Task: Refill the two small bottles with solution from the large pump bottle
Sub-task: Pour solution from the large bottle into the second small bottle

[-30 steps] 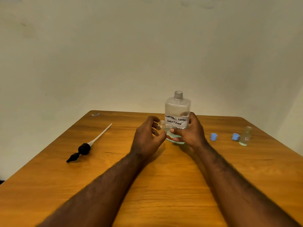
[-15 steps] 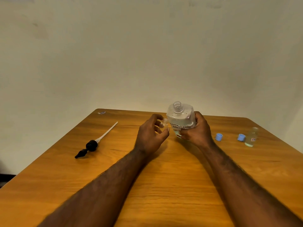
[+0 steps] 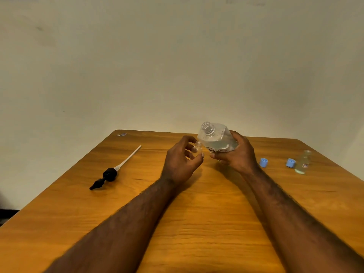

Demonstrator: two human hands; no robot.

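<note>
Both my hands are hovering over the far middle of the wooden table (image 3: 197, 223), each one holding a bottle. My right hand (image 3: 236, 156) is gripping the large clear bottle (image 3: 215, 137) around its lower body, fingers curled behind it and my thumb lying in front, just under the handwritten label. I am tilting it toward my left, so its open threaded neck is pointing up and leftward with no pump on it. Clear liquid is lying in its lower part.

My left hand (image 3: 180, 162) is pinching a small clear bottle (image 3: 198, 148) between thumb and curled fingers, keeping it roughly upright. Its uncapped mouth is sitting just beside the large bottle and below its neck; I cannot tell whether the two are touching.

On my left, the black pump head (image 3: 109, 174) is lying on the table, its white dip tube pointing toward the far edge. On my right, a blue cap (image 3: 263, 162) and a second blue cap (image 3: 290, 162) are resting apart from each other. The second small bottle (image 3: 302, 163) is standing upright just beside that second cap, with a little clear liquid showing at its bottom.
</note>
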